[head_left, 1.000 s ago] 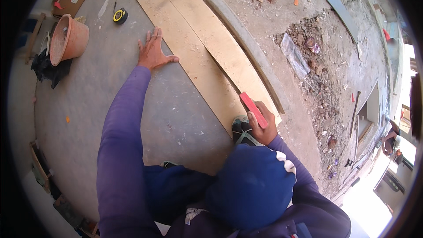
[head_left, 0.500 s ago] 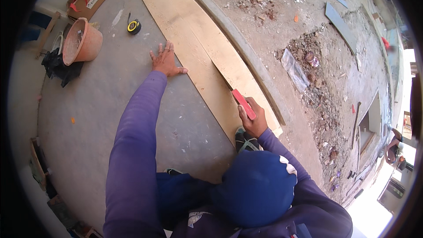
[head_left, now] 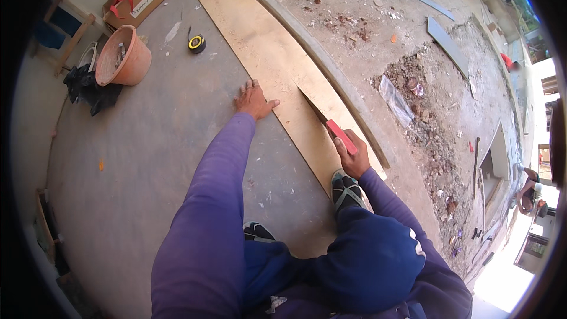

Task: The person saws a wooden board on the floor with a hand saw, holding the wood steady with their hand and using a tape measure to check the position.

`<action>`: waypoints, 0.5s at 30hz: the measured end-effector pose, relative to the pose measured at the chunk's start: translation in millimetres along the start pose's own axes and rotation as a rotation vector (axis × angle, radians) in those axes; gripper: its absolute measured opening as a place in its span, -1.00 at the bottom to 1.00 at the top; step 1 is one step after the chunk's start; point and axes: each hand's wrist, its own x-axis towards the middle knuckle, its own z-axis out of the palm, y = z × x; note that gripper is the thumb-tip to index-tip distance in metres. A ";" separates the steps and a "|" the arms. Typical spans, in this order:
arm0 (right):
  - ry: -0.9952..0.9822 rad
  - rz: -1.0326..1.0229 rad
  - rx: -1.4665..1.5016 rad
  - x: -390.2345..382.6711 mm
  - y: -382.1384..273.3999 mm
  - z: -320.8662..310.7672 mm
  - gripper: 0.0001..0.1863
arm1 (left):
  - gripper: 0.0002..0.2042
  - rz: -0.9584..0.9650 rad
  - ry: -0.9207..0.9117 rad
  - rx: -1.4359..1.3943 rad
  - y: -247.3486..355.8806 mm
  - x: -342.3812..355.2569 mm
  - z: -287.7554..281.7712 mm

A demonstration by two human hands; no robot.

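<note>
A hand saw with a red handle [head_left: 341, 136] is in my right hand [head_left: 355, 156], whose fingers are wrapped round the grip. Its dark blade [head_left: 313, 106] points away from me along a long, pale wooden board [head_left: 254, 26]. How deep the blade sits in the wood I cannot tell. At the board's left edge, my left hand [head_left: 255, 100] rests with fingers apart, the thumb over the wood and nothing held. My right foot [head_left: 347, 189] is at the near end of the board.
A yellow-and-black tape measure [head_left: 196, 44] lies on the grey floor to the left. Beyond it stand an orange bucket [head_left: 133, 65], a black plastic bag [head_left: 91, 91] and a cardboard box [head_left: 144, 3]. A raised kerb [head_left: 319, 50] borders the board's right side; rubble [head_left: 422, 106] lies past it.
My left hand has slid nearer to me along the board's edge. The whole view has shifted slightly. My right hand still grips the saw, its blade now at a somewhat different angle.
</note>
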 end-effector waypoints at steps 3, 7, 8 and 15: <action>-0.011 0.030 0.013 7.3 -6.0 12.4 -0.68 | 0.03 0.017 0.065 -0.067 -29.6 8.8 13.5; 0.038 -0.057 -0.009 50.0 -6.4 39.8 -0.71 | -0.05 0.070 0.073 -0.098 -32.9 8.2 12.2; 0.037 -0.049 -0.028 63.4 -10.6 45.2 -0.72 | -0.06 0.101 0.093 -0.077 -32.3 7.0 14.3; 0.045 -0.051 0.008 79.5 -8.6 53.7 -0.71 | -0.12 0.206 0.328 -0.160 -13.8 -33.4 66.3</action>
